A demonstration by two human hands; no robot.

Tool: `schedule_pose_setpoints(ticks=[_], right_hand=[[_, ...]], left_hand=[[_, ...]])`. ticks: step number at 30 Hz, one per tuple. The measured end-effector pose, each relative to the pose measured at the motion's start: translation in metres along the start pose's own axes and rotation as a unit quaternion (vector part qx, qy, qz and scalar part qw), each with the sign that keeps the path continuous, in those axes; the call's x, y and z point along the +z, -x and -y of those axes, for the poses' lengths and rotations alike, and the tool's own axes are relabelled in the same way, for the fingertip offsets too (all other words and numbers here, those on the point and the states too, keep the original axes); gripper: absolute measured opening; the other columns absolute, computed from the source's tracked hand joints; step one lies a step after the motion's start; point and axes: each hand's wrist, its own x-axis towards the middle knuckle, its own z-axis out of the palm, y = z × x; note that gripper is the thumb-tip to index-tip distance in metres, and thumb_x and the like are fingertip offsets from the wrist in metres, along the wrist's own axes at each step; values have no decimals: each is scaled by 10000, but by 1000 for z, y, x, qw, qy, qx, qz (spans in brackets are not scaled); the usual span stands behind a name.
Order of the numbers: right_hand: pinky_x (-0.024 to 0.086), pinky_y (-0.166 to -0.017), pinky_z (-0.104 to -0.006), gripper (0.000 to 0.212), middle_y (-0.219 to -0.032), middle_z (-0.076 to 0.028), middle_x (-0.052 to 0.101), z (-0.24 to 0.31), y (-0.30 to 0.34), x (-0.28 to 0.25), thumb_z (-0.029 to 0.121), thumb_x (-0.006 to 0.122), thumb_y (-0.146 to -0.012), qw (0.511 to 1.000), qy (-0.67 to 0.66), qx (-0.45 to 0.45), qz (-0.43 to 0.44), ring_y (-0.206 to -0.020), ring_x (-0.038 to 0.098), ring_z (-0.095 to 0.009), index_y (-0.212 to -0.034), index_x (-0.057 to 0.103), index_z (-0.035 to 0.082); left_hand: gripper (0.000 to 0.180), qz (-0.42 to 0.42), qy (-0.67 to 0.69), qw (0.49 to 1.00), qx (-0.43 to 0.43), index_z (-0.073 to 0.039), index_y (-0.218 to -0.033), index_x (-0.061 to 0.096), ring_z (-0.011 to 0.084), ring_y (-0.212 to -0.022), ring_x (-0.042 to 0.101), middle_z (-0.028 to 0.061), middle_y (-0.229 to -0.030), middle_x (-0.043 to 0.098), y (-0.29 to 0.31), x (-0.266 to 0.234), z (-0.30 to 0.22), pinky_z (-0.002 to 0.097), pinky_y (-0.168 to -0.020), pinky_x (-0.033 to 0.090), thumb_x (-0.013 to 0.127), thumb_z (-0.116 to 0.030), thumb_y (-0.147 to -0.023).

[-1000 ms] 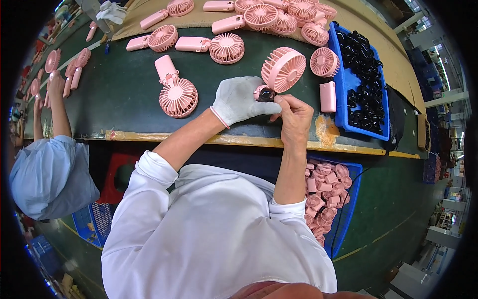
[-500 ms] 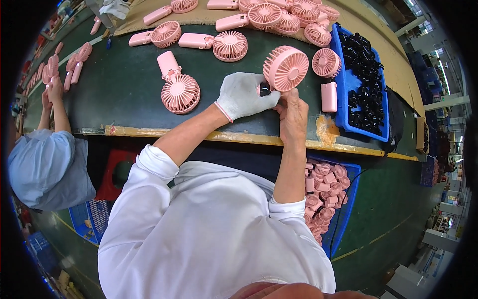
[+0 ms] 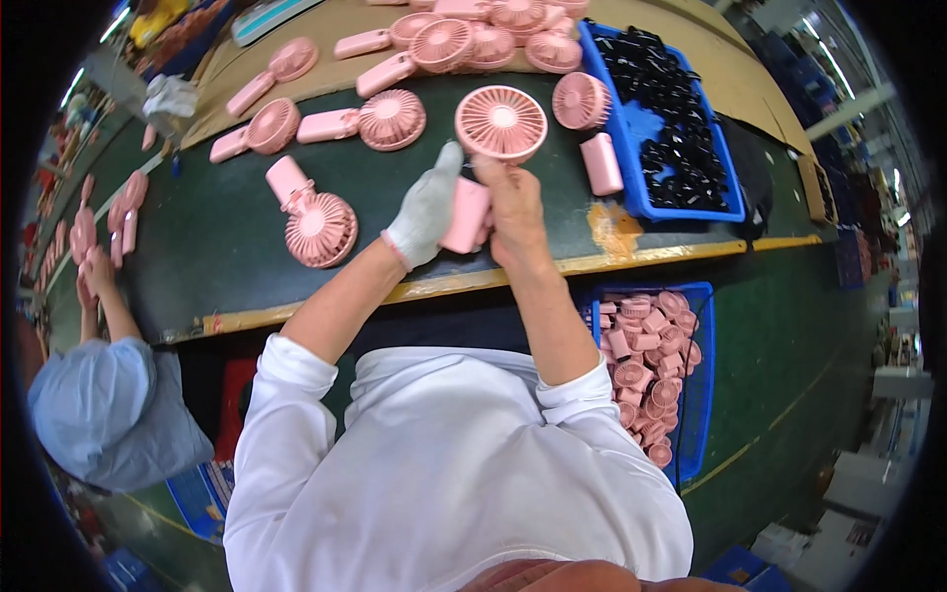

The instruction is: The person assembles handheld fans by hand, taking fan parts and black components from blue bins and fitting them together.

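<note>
Both my hands grip one pink handheld fan (image 3: 501,120), its round slatted head turned up and away from me. My left hand (image 3: 426,209), in a pale glove, wraps the side of the handle, with the thumb stretched toward the head. Bare, my right hand (image 3: 515,209) closes round the handle's other side just below the head. The handle's smooth pink face shows between the hands. To the left another pink fan (image 3: 321,229) lies on the dark green table (image 3: 237,286). A fan (image 3: 582,101) lies to the right, head outward, beside the blue bin.
A blue bin (image 3: 725,183) of small glossy black parts stands at the right. More pink fans (image 3: 442,44) lie heaped on cardboard at the back. Below the table edge sits a blue crate (image 3: 698,395) full of pink fans. A co-worker in blue (image 3: 118,409) handles fans at the left.
The fan has turned in my hands: its handle now faces me, and the black part seen by my gloved fingers earlier is out of sight. The whole view has shifted and tilted.
</note>
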Motion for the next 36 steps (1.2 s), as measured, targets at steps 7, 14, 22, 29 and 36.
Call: schedule_pose_setpoints(ticks=[7,14,22,29,36], right_hand=[[512,-661,-289,381,-855,-99,687,22,-4,-5,208,772,-693,920,322,-221,32,-716,628,-139,-978,659,-18],[527,-665,-446,358,-793,-241,649,68,-54,-45,288,728,-691,732,646,-212,-43,-738,659,-382,-755,675,-60],[530,-697,-446,307,-845,-162,691,89,-83,-70,361,664,-790,585,799,-129,-48,-782,677,-335,-815,713,58],[493,-766,-425,189,-938,-172,629,133,-116,-181,158,659,-795,587,759,-273,-69,-869,624,-357,-919,682,17],[480,-855,-441,194,-1051,-189,622,114,-137,-190,24,569,-776,589,767,-231,106,-977,605,-372,-938,665,-24]], left_hand=[[530,-62,-184,970,148,-29,-993,551,181,-632,616,102,-777,619,28,1,4,273,-557,500,268,-477,-1001],[291,-126,-446,755,464,3,-1039,630,244,-982,605,122,-1026,637,88,-68,-39,347,-889,457,457,-185,-899],[993,-98,-745,568,335,-43,-1286,519,407,-1265,404,209,-1323,472,104,-197,-36,466,-1067,309,441,-827,-681],[970,-29,-771,489,407,-90,-1165,584,374,-1112,480,151,-1092,528,95,-164,-65,497,-1045,337,628,-752,-457],[564,-45,-747,537,390,-102,-881,643,277,-773,583,65,-844,584,58,-172,-58,370,-654,488,731,-578,-591]])
